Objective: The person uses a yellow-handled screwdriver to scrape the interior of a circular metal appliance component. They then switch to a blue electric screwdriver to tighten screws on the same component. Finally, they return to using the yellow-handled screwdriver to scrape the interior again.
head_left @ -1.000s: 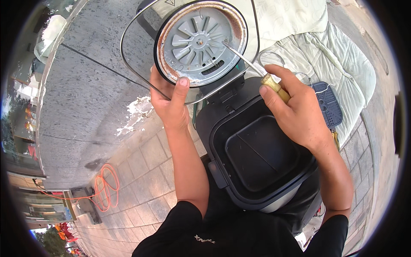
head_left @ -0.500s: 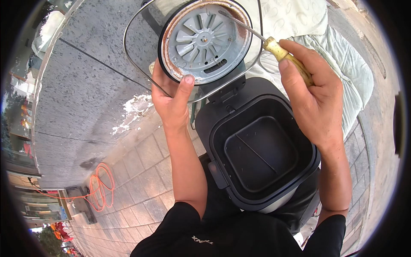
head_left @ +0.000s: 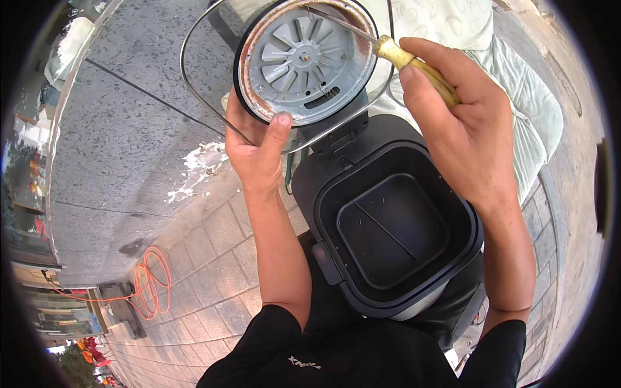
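Note:
My left hand [head_left: 255, 149] grips the near left edge of a round metal cover [head_left: 305, 57], thumb on its rim. This cover has fan-shaped vents, rust round the inside and a black outer edge. A bent wire loop [head_left: 183, 52] encircles it. In my right hand [head_left: 469, 113] is a screwdriver [head_left: 393, 52] with a worn yellowish handle. Its shaft reaches over the cover's far inner rim; what the tip touches is too small to tell. Below, on my lap, rests a black square-bodied appliance [head_left: 321, 216] with a thin dark rod and tiny bits on its floor.
A grey stone slab [head_left: 129, 136] runs along the left. Pale quilted cloth [head_left: 527, 116] lies at the far right. A coiled orange cable [head_left: 153, 282] is on the paving [head_left: 223, 281] at the lower left.
My right hand has moved left and slightly away from me with the screwdriver, so its shaft reaches further across the cover. The cover in my left hand has shifted a little left.

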The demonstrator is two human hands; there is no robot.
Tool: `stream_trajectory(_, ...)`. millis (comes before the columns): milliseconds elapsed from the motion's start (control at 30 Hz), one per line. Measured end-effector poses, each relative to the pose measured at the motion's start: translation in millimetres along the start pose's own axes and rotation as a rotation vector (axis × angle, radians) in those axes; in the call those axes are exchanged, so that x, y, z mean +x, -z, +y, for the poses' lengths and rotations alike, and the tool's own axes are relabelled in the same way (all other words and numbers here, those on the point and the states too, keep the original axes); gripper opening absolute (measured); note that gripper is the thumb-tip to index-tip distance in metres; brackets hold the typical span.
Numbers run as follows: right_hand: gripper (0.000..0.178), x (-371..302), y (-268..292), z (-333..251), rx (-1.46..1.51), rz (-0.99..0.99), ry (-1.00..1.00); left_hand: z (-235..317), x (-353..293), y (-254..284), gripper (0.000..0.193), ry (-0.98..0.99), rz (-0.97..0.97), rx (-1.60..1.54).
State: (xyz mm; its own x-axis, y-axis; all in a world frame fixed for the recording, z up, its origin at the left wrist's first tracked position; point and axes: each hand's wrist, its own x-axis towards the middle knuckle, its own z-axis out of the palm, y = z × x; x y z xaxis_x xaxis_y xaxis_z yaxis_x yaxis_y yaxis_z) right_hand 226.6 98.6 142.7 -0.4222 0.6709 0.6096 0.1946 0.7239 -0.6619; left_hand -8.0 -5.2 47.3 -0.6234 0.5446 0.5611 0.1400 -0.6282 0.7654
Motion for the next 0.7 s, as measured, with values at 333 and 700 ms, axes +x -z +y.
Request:
stream_trajectory(333,0.032,1.3,-3.6,5.3,0.013,0.012,-0.003,-1.1,-0.3,1.8,0.078,-0.005,0.002,0.016)
stream_trajectory(700,0.031,2.3,-6.1,7.5,0.019,0.021,0.030,-1.7,-0.1,0.0,0.077,-0.013,0.001,0.018)
